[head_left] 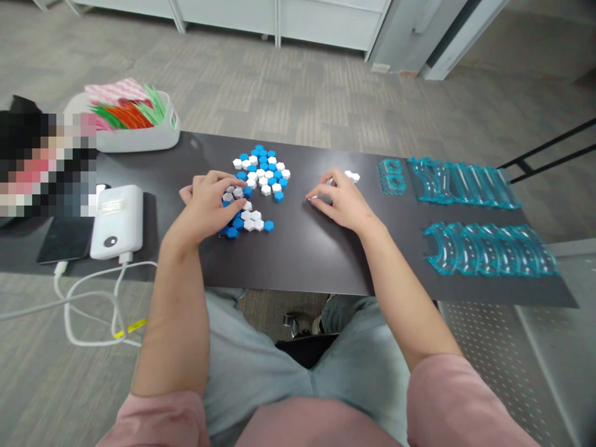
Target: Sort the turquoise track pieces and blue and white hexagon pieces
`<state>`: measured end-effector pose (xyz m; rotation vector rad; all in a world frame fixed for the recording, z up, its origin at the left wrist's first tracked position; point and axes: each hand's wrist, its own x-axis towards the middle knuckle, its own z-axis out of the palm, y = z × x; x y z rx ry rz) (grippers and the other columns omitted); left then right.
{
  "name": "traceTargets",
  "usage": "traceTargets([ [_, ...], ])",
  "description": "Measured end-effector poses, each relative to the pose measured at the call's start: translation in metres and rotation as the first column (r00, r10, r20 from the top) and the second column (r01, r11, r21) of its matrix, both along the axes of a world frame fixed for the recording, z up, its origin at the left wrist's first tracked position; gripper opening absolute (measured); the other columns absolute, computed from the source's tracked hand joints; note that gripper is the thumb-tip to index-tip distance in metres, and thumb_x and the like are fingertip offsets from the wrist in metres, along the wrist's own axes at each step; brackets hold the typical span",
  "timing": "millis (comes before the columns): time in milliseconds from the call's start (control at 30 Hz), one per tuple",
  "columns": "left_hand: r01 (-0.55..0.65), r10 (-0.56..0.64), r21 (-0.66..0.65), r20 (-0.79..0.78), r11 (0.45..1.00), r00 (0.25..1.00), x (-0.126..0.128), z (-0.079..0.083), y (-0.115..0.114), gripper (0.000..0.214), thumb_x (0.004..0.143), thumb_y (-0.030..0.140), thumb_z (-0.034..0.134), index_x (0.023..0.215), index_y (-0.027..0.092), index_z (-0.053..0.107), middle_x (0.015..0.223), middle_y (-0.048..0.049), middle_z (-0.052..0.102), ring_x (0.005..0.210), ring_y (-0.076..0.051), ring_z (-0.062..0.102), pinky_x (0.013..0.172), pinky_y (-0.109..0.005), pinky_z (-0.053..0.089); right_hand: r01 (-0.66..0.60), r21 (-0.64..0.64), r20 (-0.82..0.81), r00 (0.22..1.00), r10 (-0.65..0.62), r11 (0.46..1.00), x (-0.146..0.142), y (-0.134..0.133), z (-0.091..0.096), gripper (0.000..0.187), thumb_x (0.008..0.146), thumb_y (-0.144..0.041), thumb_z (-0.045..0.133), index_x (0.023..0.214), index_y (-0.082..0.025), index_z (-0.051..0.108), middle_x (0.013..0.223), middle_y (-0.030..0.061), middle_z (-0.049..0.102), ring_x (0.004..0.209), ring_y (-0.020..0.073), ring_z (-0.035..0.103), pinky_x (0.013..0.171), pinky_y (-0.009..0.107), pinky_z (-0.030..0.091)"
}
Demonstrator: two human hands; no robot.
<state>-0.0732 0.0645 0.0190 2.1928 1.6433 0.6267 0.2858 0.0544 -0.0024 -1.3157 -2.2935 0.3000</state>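
1. My left hand is spread, palm down, thumb and forefinger parted and clasping nothing that I can make out; its fingertips reach over the near cluster, perhaps touching some pieces.
2. My right hand is curled with thumb and forefinger drawn together at the tips; a sliver of white shows there (a piece, I suspect), but I cannot tell whether I am gripping it.
3. The near cluster lies under my left fingers and just to their right, well left of my right fingertips, so my left hand is nearer. The far cluster sits just beyond, also closer to my left fingers.
4. The pieces are small hexagons, blue and white mixed, mostly flat and crowded edge to edge; each is about as wide as it is long, so I see no long axis.
5. A few white pieces lie just beyond my right knuckles.
6. Between my two sets of fingertips runs the dark tabletop.
7. Farther right of my right fingers are clear teal parts, laid in rows.
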Motion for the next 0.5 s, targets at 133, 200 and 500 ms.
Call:
traceTargets([
  [133,0.030,-0.029,0.013,-0.019,0.999,0.999,0.001,-0.003,-0.002,0.034,0.096,0.047,0.080,0.128,0.036,0.081,0.140,-0.0106,0.069,0.139,-0.045,0.054,0.117,-0.064,0.041,0.182,0.070,0.009,0.983,-0.183,0.981,0.023,0.008,-0.008,0.020,0.109,-0.037,0.069,0.115,-0.029,0.086,0.125,0.0118,0.062,0.112,0.0316,0.059,0.106,0.054,0.054],
  [200,0.035,-0.035,0.001,-0.045,0.999,0.998,0.008,-0.002,-0.003,0.039,0.095,0.049,0.081,0.131,0.035,0.080,0.142,-0.0111,0.067,0.140,-0.045,0.054,0.117,-0.062,0.042,0.254,0.093,-0.007,0.967,-0.255,0.963,0.030,0.011,-0.011,0.022,0.110,-0.039,0.067,0.116,-0.029,0.086,0.122,0.0126,0.063,0.114,0.0337,0.060,0.104,0.055,0.055],
  [500,-0.006,0.005,-0.019,-0.073,1.000,0.997,0.036,0.001,-0.003,0.029,0.103,0.041,0.073,0.130,0.031,0.079,0.142,-0.0119,0.067,0.143,-0.041,0.052,0.120,-0.060,0.038,-0.143,0.005,0.018,0.990,0.143,0.990,-0.034,-0.005,-0.003,0.050,0.115,-0.047,0.059,0.160,-0.028,0.068,0.157,0.0138,0.069,0.135,0.0363,0.061,0.117,0.057,0.048],
])
